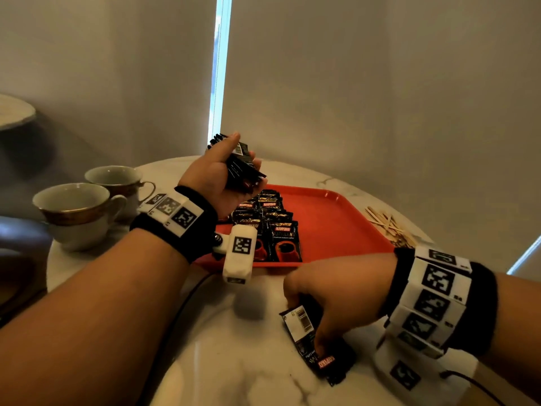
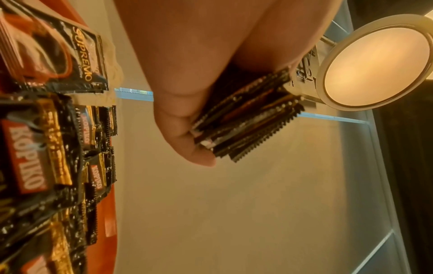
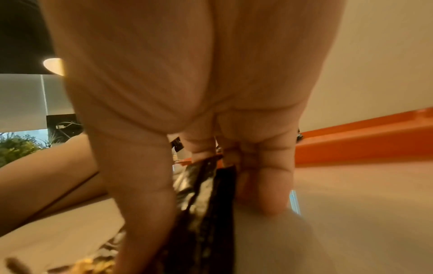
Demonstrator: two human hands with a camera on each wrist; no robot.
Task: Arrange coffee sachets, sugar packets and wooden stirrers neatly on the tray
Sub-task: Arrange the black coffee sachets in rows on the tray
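Several sachets [image 1: 268, 227]: black, red Kopiko logo, rows on red tray [image 1: 330, 218]
Left hand [image 1: 218, 174]: clutching a sachet stack [image 1: 241, 168] above tray
Right hand [image 1: 330, 294]: pinching loose sachets [image 1: 319, 344] on table [image 1: 240, 361]

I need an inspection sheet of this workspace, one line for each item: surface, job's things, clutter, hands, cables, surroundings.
Surface: round white marble table.
Job's things: red tray with coffee sachets in overlapping rows at its left part; loose sachets on the table near the front edge; wooden stirrers in a pile right of the tray. Sugar packets: nothing seen.
Clutter: two teacups at the left.
Hands: left hand holds a stack of sachets above the tray; right hand pinches the loose sachets on the table.
Cables: black cable under the left forearm; another at the right wrist camera.
Surroundings: pale blinds, ceiling lamp.
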